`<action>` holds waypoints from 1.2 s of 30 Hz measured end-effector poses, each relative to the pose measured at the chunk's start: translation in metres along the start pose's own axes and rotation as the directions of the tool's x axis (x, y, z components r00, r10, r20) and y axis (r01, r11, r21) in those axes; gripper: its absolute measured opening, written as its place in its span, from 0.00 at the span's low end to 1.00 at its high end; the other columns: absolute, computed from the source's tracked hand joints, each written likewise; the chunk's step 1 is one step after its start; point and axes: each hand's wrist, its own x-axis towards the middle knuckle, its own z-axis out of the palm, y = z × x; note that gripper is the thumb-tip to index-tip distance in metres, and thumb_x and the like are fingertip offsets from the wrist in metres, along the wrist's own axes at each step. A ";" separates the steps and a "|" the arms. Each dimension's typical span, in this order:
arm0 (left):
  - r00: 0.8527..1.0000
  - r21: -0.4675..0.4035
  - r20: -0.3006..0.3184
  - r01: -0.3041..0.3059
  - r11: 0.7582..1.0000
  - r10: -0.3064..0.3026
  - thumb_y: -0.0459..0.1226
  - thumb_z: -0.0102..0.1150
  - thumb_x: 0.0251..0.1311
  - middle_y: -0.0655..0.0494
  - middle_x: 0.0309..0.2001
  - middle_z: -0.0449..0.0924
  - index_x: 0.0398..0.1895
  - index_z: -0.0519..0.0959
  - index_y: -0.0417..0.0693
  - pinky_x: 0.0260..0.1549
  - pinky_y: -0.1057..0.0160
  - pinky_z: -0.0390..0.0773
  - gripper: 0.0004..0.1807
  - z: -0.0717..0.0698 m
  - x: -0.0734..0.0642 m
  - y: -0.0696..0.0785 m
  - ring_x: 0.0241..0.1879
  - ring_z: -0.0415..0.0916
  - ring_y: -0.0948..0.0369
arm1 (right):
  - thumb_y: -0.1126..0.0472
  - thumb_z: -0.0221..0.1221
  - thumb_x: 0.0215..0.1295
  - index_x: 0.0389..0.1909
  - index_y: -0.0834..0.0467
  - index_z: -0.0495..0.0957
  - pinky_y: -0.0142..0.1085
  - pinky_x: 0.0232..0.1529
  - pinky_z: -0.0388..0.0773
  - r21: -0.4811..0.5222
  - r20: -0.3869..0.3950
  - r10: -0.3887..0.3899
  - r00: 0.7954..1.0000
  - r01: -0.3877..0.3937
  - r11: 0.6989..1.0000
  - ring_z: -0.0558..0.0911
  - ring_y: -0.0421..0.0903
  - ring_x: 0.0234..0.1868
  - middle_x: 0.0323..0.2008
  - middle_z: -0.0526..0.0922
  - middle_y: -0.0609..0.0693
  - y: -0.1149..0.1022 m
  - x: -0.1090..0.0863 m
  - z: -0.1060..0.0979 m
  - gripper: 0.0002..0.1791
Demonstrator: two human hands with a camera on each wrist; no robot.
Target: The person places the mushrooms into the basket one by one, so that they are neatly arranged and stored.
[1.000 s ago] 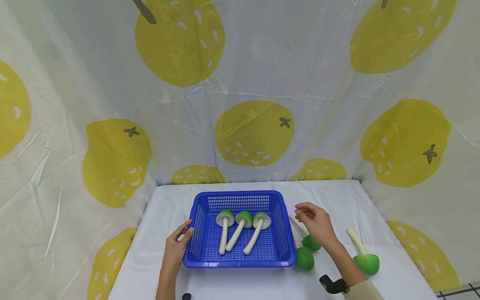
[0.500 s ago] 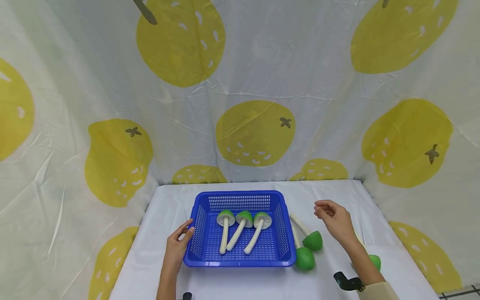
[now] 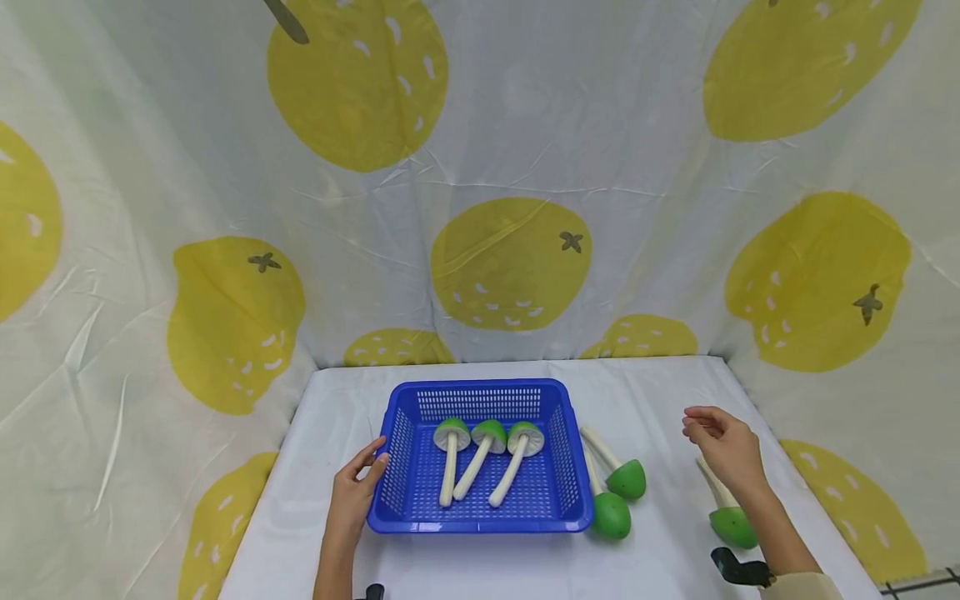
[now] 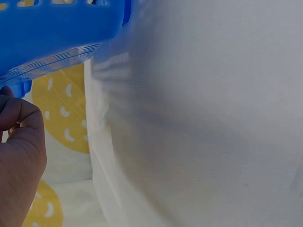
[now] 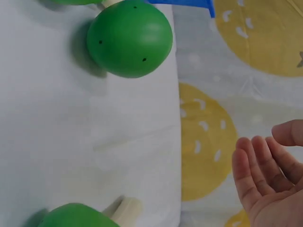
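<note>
Left hand (image 3: 356, 490) apparently gripped the basket (image 3: 480, 527); right hand (image 3: 729, 452), empty, loosely bent, hung near the table's (image 3: 540, 575) right-edge mushroom (image 3: 731, 525), best pinched midstem.

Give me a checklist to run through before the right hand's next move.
1. Right hand free: ok, it holds nothing.
2. Left hand in contact with the blue perforated plastic basket: ok, at its left rim.
3. Room in the basket: ok, bare floor shows right of the three green-domed, white-stemmed mushrooms.
4. Two matching mushrooms outside clear of the basket's right rim: cannot tell, their stems reach close to it.
5. Lone matching mushroom at far right in full view: not ok, the right forearm overlaps its cap in the head view.
</note>
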 end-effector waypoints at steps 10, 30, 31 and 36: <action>1.000 0.003 -0.003 0.002 1.000 -0.002 0.56 0.65 0.66 0.50 0.55 0.72 0.68 0.78 0.62 0.37 0.67 0.75 0.29 0.000 0.000 0.000 0.44 0.71 0.58 | 0.50 0.55 0.78 0.58 0.64 0.78 0.21 0.32 0.75 -0.025 0.007 0.092 0.996 -0.092 0.995 0.75 0.20 0.32 0.46 0.87 0.62 0.028 -0.002 -0.014 0.22; 1.000 0.014 -0.012 -0.007 1.000 0.008 0.57 0.65 0.65 0.48 0.54 0.73 0.68 0.78 0.61 0.35 0.68 0.76 0.30 0.000 -0.001 -0.001 0.42 0.73 0.59 | 0.49 0.65 0.70 0.52 0.67 0.82 0.29 0.32 0.73 -0.173 0.017 0.124 0.992 -0.119 0.978 0.86 0.48 0.38 0.43 0.88 0.62 0.067 -0.003 -0.021 0.24; 1.000 0.013 -0.015 -0.007 1.000 0.008 0.57 0.65 0.65 0.48 0.54 0.73 0.68 0.78 0.61 0.35 0.68 0.76 0.30 0.000 -0.001 -0.001 0.42 0.73 0.59 | 0.49 0.65 0.69 0.52 0.67 0.82 0.31 0.33 0.74 -0.183 0.028 0.129 0.991 -0.122 0.976 0.86 0.54 0.41 0.42 0.89 0.61 0.068 -0.004 -0.021 0.25; 1.000 0.002 -0.016 -0.008 1.000 0.008 0.56 0.65 0.66 0.49 0.54 0.73 0.68 0.79 0.61 0.35 0.68 0.77 0.29 0.001 0.000 -0.001 0.41 0.73 0.60 | 0.46 0.65 0.69 0.53 0.68 0.81 0.42 0.39 0.73 -0.223 0.101 0.145 0.984 -0.119 0.967 0.82 0.66 0.49 0.44 0.88 0.63 0.071 -0.006 -0.023 0.28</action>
